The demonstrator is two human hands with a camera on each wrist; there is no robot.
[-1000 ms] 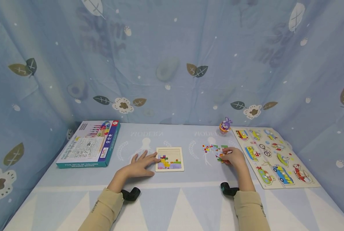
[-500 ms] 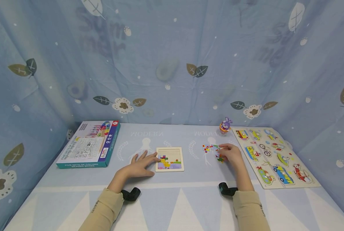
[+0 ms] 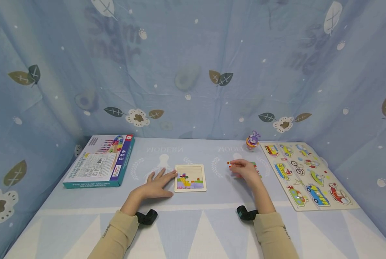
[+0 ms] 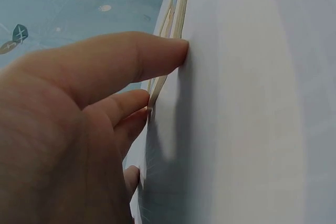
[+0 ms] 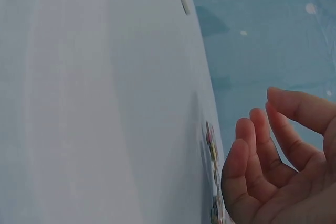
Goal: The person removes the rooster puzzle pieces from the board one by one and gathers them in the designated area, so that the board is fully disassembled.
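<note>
A small square wooden puzzle tray (image 3: 190, 169) lies mid-table, its lower half filled with pieces that form a colourful picture. Beside its left edge rests my left hand (image 3: 155, 186), fingers spread. The left wrist view shows that hand's fingertips (image 4: 178, 53) right at the tray's edge. My right hand (image 3: 246, 171) hovers over loose jigsaw pieces (image 3: 254, 164) right of the tray and hides most of them. In the right wrist view its fingers (image 5: 236, 156) bend loosely with nothing visible between them, and the pieces (image 5: 213, 156) lie on the table beyond.
On the left sits a teal-edged boxed toy set (image 3: 95, 162). A large wooden vehicle puzzle board (image 3: 301, 190) lies at the right. Near the back edge stands a small purple rabbit figure (image 3: 252, 139). Patterned blue cloth (image 3: 193, 54) hangs behind the table.
My right hand has moved left across the loose pieces, uncovering some on the right and covering those on the left. The left hand has stayed beside the tray.
</note>
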